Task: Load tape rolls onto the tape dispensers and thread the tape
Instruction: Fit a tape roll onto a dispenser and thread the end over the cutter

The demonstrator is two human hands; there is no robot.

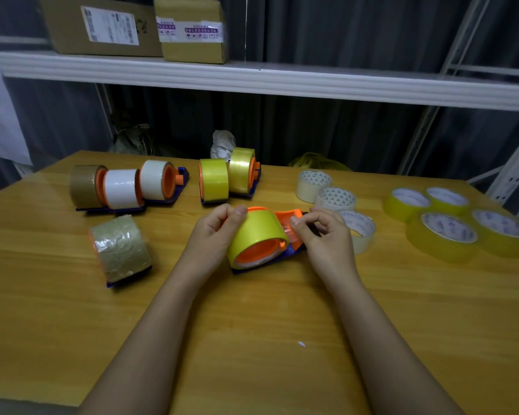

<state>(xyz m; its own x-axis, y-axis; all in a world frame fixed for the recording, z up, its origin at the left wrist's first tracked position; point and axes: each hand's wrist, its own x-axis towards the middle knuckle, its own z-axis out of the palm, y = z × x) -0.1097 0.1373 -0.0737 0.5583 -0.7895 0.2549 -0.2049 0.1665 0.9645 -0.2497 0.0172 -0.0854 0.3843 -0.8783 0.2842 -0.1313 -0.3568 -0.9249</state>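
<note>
Head view: on the wooden table, mid-scene, an orange and blue tape dispenser carries a yellow tape roll. The left hand grips the roll's left side, thumb on top. The right hand pinches the tape end at the dispenser's right end. Far left stand 5 loaded dispensers; a 6th with brownish tape lies nearer. Loose rolls lie right.

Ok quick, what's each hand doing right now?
Left hand: closed, gripping the yellow tape roll on the dispenser.
Right hand: closed, pinching the loose tape end at the dispenser's front.
</note>
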